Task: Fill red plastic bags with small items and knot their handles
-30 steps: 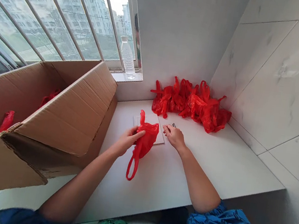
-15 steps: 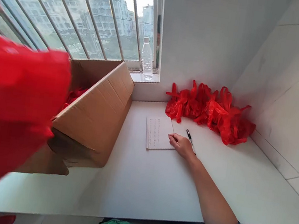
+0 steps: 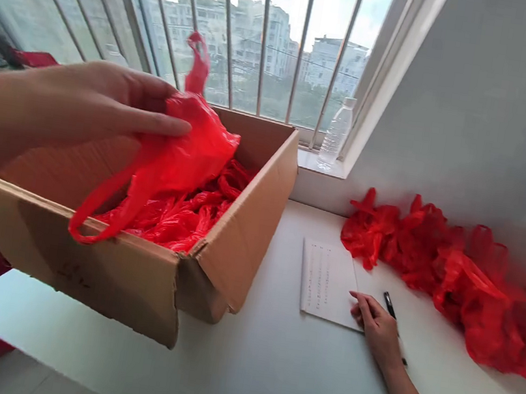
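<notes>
My left hand (image 3: 94, 102) grips a red plastic bag (image 3: 178, 155) and holds it above the open cardboard box (image 3: 242, 233). One of the bag's handles droops over the box's near wall. Inside the box lie several more red bags (image 3: 192, 209). My right hand (image 3: 376, 329) rests on the white counter with its fingers lying flat on the corner of a sheet of lined paper (image 3: 327, 280). A black pen (image 3: 391, 312) lies beside that hand, touching or just under it.
A heap of red bags (image 3: 454, 272) lies along the wall at the right. A clear plastic bottle (image 3: 336, 133) stands on the window sill before a barred window. The white counter (image 3: 266, 375) ends at a near edge at lower left.
My left hand has carried the red bag from the paper leftward and up, and now holds it over the box. The view has swung left. My right hand stays by the paper.
</notes>
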Demonstrator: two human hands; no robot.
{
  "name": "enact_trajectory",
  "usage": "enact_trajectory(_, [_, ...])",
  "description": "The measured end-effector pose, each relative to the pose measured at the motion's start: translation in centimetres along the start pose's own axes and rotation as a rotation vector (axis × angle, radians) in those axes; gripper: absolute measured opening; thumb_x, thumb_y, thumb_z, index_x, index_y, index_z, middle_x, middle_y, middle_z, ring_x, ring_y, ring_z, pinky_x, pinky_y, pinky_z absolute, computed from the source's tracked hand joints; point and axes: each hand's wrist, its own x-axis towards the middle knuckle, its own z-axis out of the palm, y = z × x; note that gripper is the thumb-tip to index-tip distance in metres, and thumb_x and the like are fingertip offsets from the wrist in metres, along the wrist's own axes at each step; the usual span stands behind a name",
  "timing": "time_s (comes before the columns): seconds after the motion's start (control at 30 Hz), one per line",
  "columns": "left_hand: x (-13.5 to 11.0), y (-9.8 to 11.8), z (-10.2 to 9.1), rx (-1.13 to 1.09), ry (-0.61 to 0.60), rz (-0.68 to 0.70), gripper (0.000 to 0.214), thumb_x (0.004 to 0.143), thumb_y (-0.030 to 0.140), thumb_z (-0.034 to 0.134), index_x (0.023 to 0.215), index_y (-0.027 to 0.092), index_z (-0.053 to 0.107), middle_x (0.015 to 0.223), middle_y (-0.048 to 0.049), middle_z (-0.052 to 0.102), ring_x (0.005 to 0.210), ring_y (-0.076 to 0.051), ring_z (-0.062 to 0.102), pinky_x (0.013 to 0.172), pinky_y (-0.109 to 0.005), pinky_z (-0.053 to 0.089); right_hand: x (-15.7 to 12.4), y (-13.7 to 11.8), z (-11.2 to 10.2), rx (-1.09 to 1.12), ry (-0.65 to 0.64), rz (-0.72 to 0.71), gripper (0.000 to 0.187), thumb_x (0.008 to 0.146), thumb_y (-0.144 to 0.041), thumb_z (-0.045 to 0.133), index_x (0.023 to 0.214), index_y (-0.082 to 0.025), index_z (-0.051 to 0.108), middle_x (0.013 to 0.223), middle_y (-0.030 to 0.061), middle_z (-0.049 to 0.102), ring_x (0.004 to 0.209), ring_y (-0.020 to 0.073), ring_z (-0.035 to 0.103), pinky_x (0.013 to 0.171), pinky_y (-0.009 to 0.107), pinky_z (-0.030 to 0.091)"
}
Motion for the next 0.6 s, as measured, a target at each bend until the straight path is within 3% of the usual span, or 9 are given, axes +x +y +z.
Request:
enact_trajectory(0.1, [2.4,-1.0,-1.2,0.305,-0.216,0.2,0.057,0.09,0.02,0.016,0.127,-0.004,0.052,0.084,0.005,0.068,0.086,-0.018,0.066,0.065,-0.034,0.045,-0.2,0.6,0.0,-0.088,0.025,0.036,0.058,0.084,-0.07,0.051,0.106,-0.022,0.073,0.068,0.004,0.066,0.057,0.0181,0.058,0.057,0.029,0.049])
enact_trajectory(0.17, [4.0,-1.6,-1.6,0.464,-0.282,0.34,0.052,0.091,0.025,0.029,0.127,-0.004,0.052,0.086,0.0046,0.069,0.088,-0.019,0.068,0.072,-0.039,0.047,-0.4,0.8,-0.1,-0.167,0.037,0.071,0.057,0.084,-0.07,0.05,0.108,-0.024,0.073,0.069,0.0028,0.067,0.058,0.0179,0.059,0.057,0.028,0.05])
enact_trajectory(0.27, [5.6,-1.8,-1.9,0.708,-0.151,0.506,0.058,0.08,0.039,0.064,0.127,0.007,0.056,0.081,0.0078,0.069,0.082,-0.02,0.073,0.079,-0.049,0.051,-0.6,0.9,-0.3,-0.265,0.048,0.135,0.058,0.083,-0.07,0.05,0.111,-0.025,0.073,0.073,0.0012,0.069,0.061,0.017,0.062,0.059,0.027,0.051])
enact_trajectory(0.33, [6.2,-1.9,-1.7,0.839,-0.061,0.563,0.07,0.074,0.047,0.071,0.133,0.014,0.051,0.073,0.0131,0.065,0.074,-0.02,0.074,0.074,-0.055,0.053,-0.7,1.1,-0.5,-0.306,0.062,0.157,0.06,0.081,-0.072,0.05,0.11,-0.025,0.073,0.073,0.0007,0.069,0.061,0.0167,0.063,0.059,0.026,0.051])
enact_trajectory(0.4, [6.3,-2.0,-1.2,0.841,-0.104,0.556,0.075,0.075,0.05,0.068,0.139,0.02,0.042,0.071,0.0161,0.062,0.065,-0.018,0.073,0.063,-0.049,0.056,-0.6,1.3,-0.7,-0.342,0.071,0.158,0.061,0.08,-0.073,0.05,0.109,-0.024,0.074,0.073,0.0012,0.07,0.061,0.0176,0.064,0.057,0.027,0.05])
enact_trajectory(0.47, [6.1,-2.1,-0.5,0.725,-0.22,0.521,0.075,0.08,0.045,0.064,0.144,0.023,0.033,0.074,0.0161,0.062,0.06,-0.015,0.072,0.054,-0.036,0.055,-0.6,1.6,-1.0,-0.378,0.076,0.138,0.062,0.08,-0.073,0.05,0.108,-0.023,0.075,0.072,0.0023,0.07,0.061,0.0193,0.065,0.055,0.028,0.05])
enact_trajectory(0.6, [4.8,-2.7,1.5,0.563,-0.572,0.356,0.066,0.085,0.038,0.058,0.142,0.012,0.035,0.088,0.0094,0.062,0.068,-0.016,0.072,0.056,-0.027,0.049,-0.6,1.9,-1.1,-0.452,0.097,0.103,0.058,0.079,-0.073,0.051,0.104,-0.027,0.076,0.073,0.0031,0.072,0.065,0.0235,0.069,0.059,0.032,0.053])
